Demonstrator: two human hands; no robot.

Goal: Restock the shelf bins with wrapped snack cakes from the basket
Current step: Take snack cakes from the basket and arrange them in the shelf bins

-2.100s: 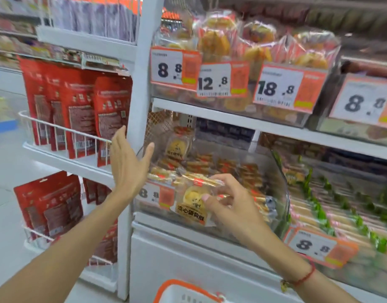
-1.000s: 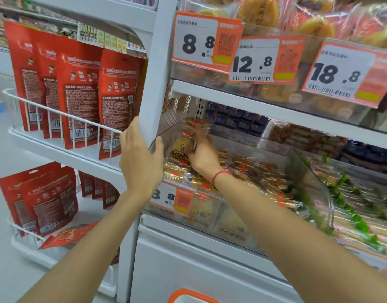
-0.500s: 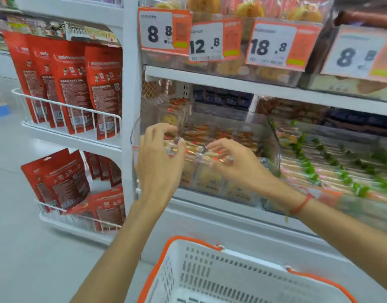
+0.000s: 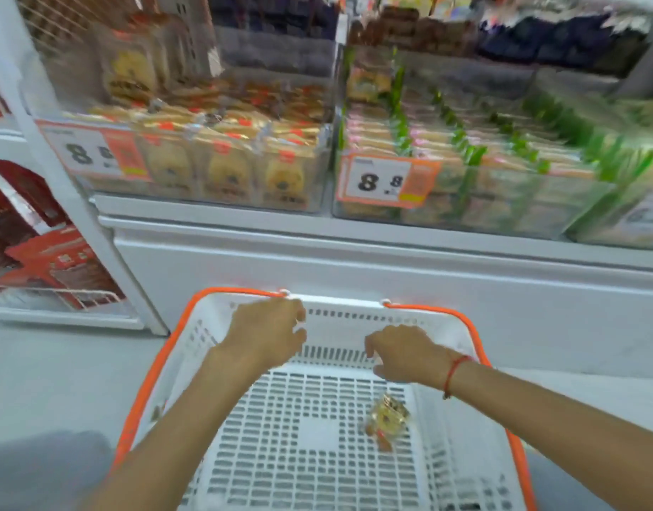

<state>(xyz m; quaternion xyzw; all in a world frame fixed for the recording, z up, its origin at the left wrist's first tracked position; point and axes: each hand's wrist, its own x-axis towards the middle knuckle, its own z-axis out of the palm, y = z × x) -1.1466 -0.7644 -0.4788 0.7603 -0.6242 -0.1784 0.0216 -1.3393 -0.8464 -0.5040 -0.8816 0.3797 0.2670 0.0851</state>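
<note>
A white plastic basket (image 4: 461, 462) with an orange rim stands on the floor below me. One wrapped snack cake (image 4: 387, 424) lies on its slotted bottom, right of centre. My left hand (image 4: 268, 333) hovers over the basket's far wall, fingers loosely curled, holding nothing. My right hand (image 4: 404, 354), with a red string on the wrist, hangs palm down just above and behind the cake, empty. On the shelf above, a clear bin (image 4: 192, 160) is packed with yellow wrapped cakes behind an 8.8 price tag (image 4: 92, 153).
A second clear bin (image 4: 476, 186) with green-trimmed packs sits to the right, with its own price tag (image 4: 386, 182). A white cabinet front (image 4: 354, 267) runs below the shelf. Red bags (image 4: 41, 252) fill wire racks at the left. Grey floor surrounds the basket.
Both hands have left the shelf bin and dropped down over the basket. My view has tilted down, so the basket fills the lower frame.
</note>
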